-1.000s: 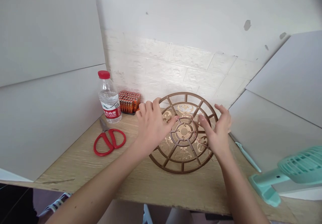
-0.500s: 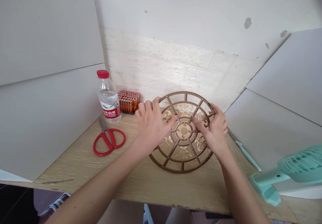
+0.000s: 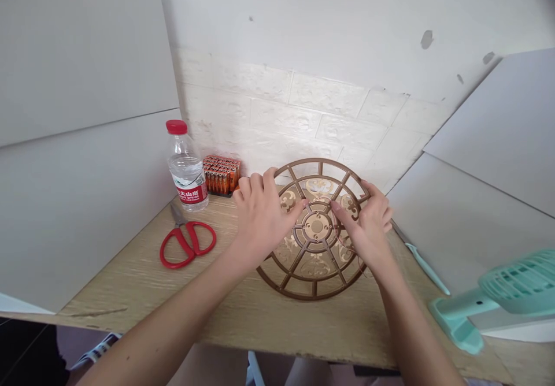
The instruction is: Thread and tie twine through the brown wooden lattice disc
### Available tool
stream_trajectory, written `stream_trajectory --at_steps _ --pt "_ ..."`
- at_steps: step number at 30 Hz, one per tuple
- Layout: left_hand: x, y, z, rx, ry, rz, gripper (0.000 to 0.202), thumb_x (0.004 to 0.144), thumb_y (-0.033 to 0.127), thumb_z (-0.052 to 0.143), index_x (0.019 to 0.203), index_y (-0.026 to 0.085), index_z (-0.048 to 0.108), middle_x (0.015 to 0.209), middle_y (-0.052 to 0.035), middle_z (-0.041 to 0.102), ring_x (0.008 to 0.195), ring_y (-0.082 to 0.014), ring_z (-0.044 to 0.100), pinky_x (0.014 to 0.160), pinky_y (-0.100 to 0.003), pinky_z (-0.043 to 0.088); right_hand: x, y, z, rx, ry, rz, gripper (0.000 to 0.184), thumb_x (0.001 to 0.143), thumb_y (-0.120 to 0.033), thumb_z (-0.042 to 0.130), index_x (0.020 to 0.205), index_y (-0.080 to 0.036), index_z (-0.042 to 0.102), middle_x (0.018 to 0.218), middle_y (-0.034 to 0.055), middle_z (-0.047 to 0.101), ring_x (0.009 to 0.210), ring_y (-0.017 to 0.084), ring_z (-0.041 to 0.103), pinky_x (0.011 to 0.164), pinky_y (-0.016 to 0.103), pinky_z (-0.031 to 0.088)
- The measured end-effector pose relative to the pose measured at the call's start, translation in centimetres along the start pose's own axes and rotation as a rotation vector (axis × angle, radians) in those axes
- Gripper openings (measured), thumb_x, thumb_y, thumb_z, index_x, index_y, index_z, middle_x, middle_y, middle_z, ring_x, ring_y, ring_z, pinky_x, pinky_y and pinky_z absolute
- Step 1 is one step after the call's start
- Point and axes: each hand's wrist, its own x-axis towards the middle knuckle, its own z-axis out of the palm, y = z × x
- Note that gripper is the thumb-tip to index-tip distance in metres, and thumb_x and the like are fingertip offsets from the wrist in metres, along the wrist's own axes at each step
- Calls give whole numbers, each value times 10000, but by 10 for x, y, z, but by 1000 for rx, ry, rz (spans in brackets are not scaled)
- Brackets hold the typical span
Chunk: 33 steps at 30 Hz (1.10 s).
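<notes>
The person is sitting up to the desk (image 3: 260,322), and both hands are working on a round brown lattice (image 3: 316,226). It is lying right of the desk's middle, its far rim tipping up toward the back wall (image 3: 321,103), probably so that its face is turning toward the eyes. From where I'm standing, I can't quite tell whether the near rim is touching the wood.

The left hand (image 3: 260,218) is curling half closed over the upper left rim, its thumb stretching inward to the ring around the hub. The right hand (image 3: 370,224) is mirroring it at the right rim, fingers bending round the edge, thumb pressing near the same ring; the pair seem to be steadying the lattice while leaving the thumbs free. A thin reddish wire (image 3: 335,231) is running between the thumb tips (whether either is pinching it, I can't say).

Red scissors (image 3: 188,247) are resting toward the desk's left edge, blades pointing away. Behind them a water bottle (image 3: 188,169) and a block of batteries (image 3: 221,177) are standing at the back left corner, seemingly out of the elbows' way. A mint fan (image 3: 507,285) is lying by the near right corner.
</notes>
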Motion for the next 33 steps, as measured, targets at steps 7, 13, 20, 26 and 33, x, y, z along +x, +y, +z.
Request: stream_trajectory --at_steps 7,13,20,26,33 --pt "1 0 0 -6 -3 -9 759 757 670 522 1260 105 453 1084 -146 528 999 -321 425 836 -424 368 -1 2 3 -18 14 -19 751 736 -656 537 1342 -270 322 1252 121 394 1155 353 327 943 536 251" --pt "1 0 2 -10 -14 -18 768 755 657 536 1275 99 441 1089 -148 531 1013 -323 426 840 -421 367 -1 4 3 -37 23 -48 720 743 -654 521 1324 -273 330 1219 109 391 1125 340 332 924 517 257" --pt "1 0 1 -4 -7 -15 770 752 662 533 1268 98 445 1078 -147 534 1006 -325 428 833 -426 370 -1 4 3 -30 14 -54 677 751 -651 502 1286 -263 353 1199 112 404 1098 338 337 897 506 266" --pt "2 1 -1 -4 -4 -5 753 761 660 524 1267 109 440 1071 -140 531 1006 -324 428 839 -430 366 -1 2 0 1 -5 -24 676 740 -650 532 1266 -262 359 1220 101 407 1122 327 336 918 495 262" --pt "1 0 0 -2 -10 -13 744 761 659 527 1265 118 441 1079 -137 536 999 -321 433 824 -424 372 -1 2 1 -8 18 -49 689 725 -638 550 1256 -246 354 1249 111 404 1130 333 331 912 491 259"
